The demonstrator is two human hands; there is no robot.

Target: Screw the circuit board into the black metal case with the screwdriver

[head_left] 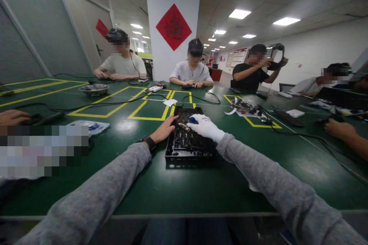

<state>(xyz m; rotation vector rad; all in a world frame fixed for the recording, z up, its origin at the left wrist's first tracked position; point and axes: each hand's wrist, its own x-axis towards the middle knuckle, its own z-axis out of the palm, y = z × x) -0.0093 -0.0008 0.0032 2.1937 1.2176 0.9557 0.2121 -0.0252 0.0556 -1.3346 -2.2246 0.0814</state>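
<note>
A shallow black case (190,154) lies on the green table in front of me, its inside crowded with small dark parts. Brass-coloured pieces (184,127) show near its middle. My left hand (164,129), bare and with a dark band at the wrist, rests its stretched fingers against the case's left rim. Over the case's right half is my right hand (207,127) in a white glove with blue print. Its thumb and fingers are bent together around a small blue bit, too indistinct to name. Part of the case is hidden under the glove.
A metal bowl (94,89) stands far left; another bowl (242,105) with parts is right of centre. Black cables (115,102) cross the green table (138,191). Plastic bags (99,127) lie left. Several people sit around; a co-worker's hand (339,129) is at right, another hand (14,116) left.
</note>
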